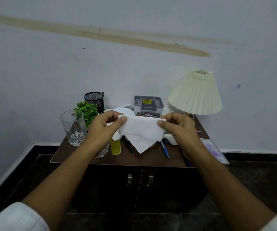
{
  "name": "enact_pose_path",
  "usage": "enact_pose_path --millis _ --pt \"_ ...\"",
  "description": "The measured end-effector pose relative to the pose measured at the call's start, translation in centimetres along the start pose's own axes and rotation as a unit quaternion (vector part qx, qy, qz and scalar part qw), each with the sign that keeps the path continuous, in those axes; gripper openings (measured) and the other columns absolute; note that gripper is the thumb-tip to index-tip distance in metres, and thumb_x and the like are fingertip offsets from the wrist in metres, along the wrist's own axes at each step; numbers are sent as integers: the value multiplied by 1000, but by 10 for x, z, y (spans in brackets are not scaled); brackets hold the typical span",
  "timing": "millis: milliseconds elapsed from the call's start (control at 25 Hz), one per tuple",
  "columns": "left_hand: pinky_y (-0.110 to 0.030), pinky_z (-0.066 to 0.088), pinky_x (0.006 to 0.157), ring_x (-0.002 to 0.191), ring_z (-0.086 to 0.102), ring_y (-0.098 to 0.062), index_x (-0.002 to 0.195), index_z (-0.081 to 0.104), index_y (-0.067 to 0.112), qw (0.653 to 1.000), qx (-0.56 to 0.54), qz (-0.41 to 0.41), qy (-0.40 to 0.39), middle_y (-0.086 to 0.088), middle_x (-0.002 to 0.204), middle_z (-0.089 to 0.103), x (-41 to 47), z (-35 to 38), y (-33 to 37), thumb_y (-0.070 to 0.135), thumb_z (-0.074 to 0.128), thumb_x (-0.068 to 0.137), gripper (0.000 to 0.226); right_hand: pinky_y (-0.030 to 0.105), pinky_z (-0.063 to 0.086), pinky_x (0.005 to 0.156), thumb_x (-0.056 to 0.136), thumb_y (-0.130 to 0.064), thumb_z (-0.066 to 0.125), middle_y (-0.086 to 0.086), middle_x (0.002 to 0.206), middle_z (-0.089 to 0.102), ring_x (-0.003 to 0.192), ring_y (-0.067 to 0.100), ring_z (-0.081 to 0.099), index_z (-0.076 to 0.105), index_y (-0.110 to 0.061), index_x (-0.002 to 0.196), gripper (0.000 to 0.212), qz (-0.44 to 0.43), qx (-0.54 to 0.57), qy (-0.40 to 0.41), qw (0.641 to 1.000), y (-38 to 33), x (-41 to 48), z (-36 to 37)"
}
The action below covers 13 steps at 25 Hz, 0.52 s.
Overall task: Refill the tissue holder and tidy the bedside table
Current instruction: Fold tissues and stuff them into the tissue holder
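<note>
A white tissue (141,130) hangs folded in the air above the dark wooden bedside table (144,160). My left hand (103,129) pinches its upper left corner and my right hand (178,129) pinches its upper right corner. A loose corner of the tissue droops toward the table. Behind the tissue stands a grey tissue holder (148,105) with a yellow sticker, at the back of the table.
On the left stand a clear glass (73,128), a small green plant (87,112) and a black mesh pen cup (95,100). A cream pleated lamp (195,94) stands at back right. A yellow comb (115,147), pens (164,150), a white plate (124,110) and a framed picture (215,151) lie about.
</note>
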<state>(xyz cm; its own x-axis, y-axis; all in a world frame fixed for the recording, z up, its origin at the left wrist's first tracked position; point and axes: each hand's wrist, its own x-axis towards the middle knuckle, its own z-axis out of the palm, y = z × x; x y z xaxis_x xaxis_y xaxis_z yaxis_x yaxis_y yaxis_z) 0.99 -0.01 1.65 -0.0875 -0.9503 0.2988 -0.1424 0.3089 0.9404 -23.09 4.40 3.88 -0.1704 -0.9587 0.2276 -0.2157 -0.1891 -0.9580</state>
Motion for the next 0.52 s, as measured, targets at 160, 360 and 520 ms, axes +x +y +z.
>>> enact_pose_path --millis 160,360,520 --pt "-46 55 84 84 67 -17 90 72 10 998 -46 2 -34 -13 89 75 11 13 1 16 69 94 8 36 59 79 84 -13 81 10 88 73 81 20 70 68 -19 111 30 6 -37 -132 990 4 12 6" --pt "-40 60 81 91 70 -18 116 67 13 987 -144 -61 -26 -18 99 72 31 28 3 19 69 93 24 46 57 78 86 -9 76 22 87 72 76 27 68 73 -12 88 5 -1 -43 -88 995 19 37 20" --pt "-48 58 91 99 75 -22 118 68 17 984 -90 -119 -101 -6 104 79 44 44 -15 23 68 94 25 59 56 82 90 -6 72 17 85 73 81 30 72 67 -9 93 7 31 60 -49 997 24 55 25"
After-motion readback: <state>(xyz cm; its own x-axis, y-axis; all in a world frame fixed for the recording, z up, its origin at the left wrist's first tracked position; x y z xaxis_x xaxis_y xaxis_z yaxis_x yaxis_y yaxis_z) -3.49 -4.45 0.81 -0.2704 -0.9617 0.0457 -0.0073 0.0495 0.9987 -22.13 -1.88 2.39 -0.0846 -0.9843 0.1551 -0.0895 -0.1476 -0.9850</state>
